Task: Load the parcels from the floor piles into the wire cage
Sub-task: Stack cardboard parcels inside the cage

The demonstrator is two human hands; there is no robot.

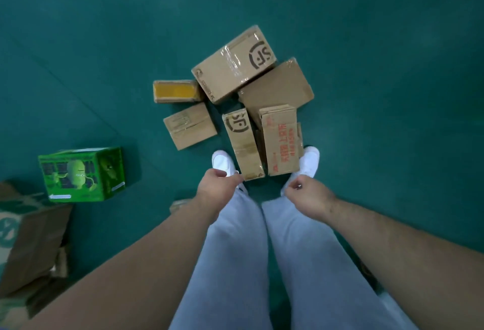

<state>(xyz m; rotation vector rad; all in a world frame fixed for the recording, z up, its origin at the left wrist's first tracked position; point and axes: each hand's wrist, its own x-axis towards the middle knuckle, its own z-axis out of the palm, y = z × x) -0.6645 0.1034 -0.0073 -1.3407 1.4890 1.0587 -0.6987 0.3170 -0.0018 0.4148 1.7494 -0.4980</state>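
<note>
A pile of several brown cardboard parcels lies on the green floor just ahead of my feet. The biggest is a taped box with an SF logo point(234, 65). A plain brown box point(277, 88) leans behind it. A narrow SF box point(243, 143) and a box with red print point(281, 141) lie side by side between my shoes. A small box point(190, 126) and a yellow-topped box point(176, 91) sit to the left. My left hand point(217, 188) and my right hand point(307, 196) hang above the pile's near edge, fingers curled, holding nothing. No wire cage is in view.
A bright green printed box point(83, 173) stands on the floor at the left. A large brown carton with green print point(28, 238) lies at the lower left edge. My legs in light trousers and white shoes point(222, 162) fill the lower middle.
</note>
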